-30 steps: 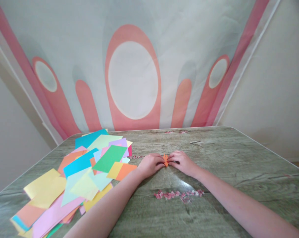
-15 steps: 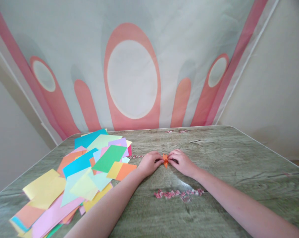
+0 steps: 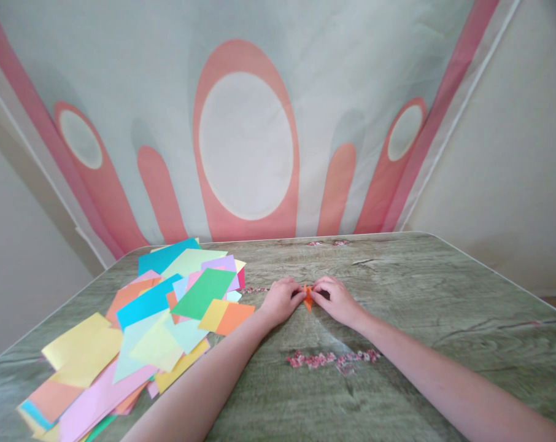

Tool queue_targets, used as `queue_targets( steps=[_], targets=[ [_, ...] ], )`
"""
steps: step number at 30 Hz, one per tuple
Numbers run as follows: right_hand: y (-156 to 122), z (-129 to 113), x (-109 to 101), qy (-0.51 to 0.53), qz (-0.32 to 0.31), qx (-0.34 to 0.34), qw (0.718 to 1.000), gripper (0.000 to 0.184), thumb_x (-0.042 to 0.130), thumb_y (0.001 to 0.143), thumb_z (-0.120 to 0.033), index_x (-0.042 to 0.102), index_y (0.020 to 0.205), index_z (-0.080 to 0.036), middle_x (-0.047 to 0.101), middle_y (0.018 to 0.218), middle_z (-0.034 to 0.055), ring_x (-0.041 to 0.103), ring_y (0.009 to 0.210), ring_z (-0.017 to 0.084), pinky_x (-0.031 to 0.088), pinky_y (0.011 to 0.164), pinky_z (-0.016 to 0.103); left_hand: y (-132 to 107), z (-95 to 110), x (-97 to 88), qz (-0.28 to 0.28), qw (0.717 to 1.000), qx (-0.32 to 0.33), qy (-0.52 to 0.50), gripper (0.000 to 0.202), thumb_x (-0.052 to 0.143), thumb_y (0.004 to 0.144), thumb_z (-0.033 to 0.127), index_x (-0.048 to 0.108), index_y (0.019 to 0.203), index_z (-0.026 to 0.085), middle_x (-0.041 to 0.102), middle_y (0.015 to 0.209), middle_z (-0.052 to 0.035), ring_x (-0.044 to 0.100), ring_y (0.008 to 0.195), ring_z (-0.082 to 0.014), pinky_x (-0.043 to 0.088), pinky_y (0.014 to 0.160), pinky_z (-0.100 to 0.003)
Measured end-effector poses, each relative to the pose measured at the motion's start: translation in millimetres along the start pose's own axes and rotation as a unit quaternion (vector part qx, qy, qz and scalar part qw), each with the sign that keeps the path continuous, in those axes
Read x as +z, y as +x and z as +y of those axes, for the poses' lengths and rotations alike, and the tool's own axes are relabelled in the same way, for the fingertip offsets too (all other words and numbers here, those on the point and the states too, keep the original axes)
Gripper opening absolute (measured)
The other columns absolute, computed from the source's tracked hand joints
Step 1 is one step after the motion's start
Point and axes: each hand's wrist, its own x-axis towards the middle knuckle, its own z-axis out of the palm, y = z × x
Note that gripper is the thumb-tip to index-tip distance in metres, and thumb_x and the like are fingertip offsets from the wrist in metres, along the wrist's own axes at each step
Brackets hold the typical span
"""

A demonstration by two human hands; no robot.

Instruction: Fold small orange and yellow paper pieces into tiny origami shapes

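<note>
A small folded orange paper [image 3: 308, 298] with pointed ends lies between my two hands, low over the middle of the table. My left hand [image 3: 282, 300] pinches its left side between thumb and fingers. On the opposite side my right hand [image 3: 335, 299] is closed on the paper's right edge. Fingertips cover both sides of the piece, so only its centre and the point facing me show.
Many coloured paper sheets, a green one [image 3: 204, 293] among them, lie in a loose overlapping heap on the left of the wood-patterned table [image 3: 425, 288]. Pink blossom prints [image 3: 333, 359] mark the tabletop. Behind the far edge hangs a pink and grey backdrop [image 3: 245, 147].
Both hands have drawn slightly closer together over the orange paper, and less of its upper part shows now. The paper heap has not moved.
</note>
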Motion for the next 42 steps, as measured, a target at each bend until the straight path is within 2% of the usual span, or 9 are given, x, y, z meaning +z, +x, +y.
queue_targets(
  steps=[13, 22, 34, 42],
  targets=[
    [1.7, 1.5, 7.5, -0.062, -0.004, 0.047, 0.997, 0.018, 0.056, 0.079, -0.031, 0.064, 0.065, -0.021, 0.06, 0.086, 0.0032, 0.049, 0.088, 0.019, 0.034, 0.08, 0.034, 0.1, 2.1, 1.7, 0.003, 1.0, -0.024, 0.009, 0.023, 0.048, 0.083, 0.036, 0.06, 0.075, 0.018, 0.057, 0.078, -0.0029, 0.053, 0.077, -0.0157, 0.038, 0.069, -0.025],
    [4.3, 4.0, 7.5, -0.096, -0.007, 0.044, 0.994, 0.02, 0.057, 0.078, -0.032, 0.061, 0.063, -0.02, 0.059, 0.079, 0.0025, 0.049, 0.081, 0.018, 0.034, 0.073, 0.031, -1.2, 4.1, 2.3, 0.023, 0.999, -0.028, 0.007, 0.022, 0.052, 0.08, 0.037, 0.058, 0.073, 0.018, 0.057, 0.076, -0.002, 0.052, 0.074, -0.0153, 0.037, 0.067, -0.025],
    [5.4, 4.6, 7.3, -0.103, -0.005, 0.037, 0.994, 0.022, 0.059, 0.077, -0.034, 0.06, 0.062, -0.019, 0.057, 0.075, 0.0024, 0.049, 0.08, 0.017, 0.034, 0.074, 0.031, 0.8, 6.1, 4.1, 0.035, 0.997, -0.072, 0.021, 0.021, 0.05, 0.08, 0.033, 0.061, 0.071, 0.017, 0.058, 0.077, -0.0035, 0.053, 0.078, -0.0167, 0.038, 0.071, -0.027],
    [5.7, 5.9, 8.7, -0.112, -0.005, 0.033, 0.993, 0.021, 0.06, 0.076, -0.035, 0.06, 0.062, -0.019, 0.057, 0.075, 0.0022, 0.048, 0.078, 0.017, 0.034, 0.072, 0.031, 0.9, 7.6, 4.1, 0.042, 0.996, -0.073, 0.017, 0.018, 0.053, 0.078, 0.032, 0.059, 0.07, 0.018, 0.058, 0.077, -0.0028, 0.054, 0.078, -0.0163, 0.038, 0.07, -0.027]
  ],
)
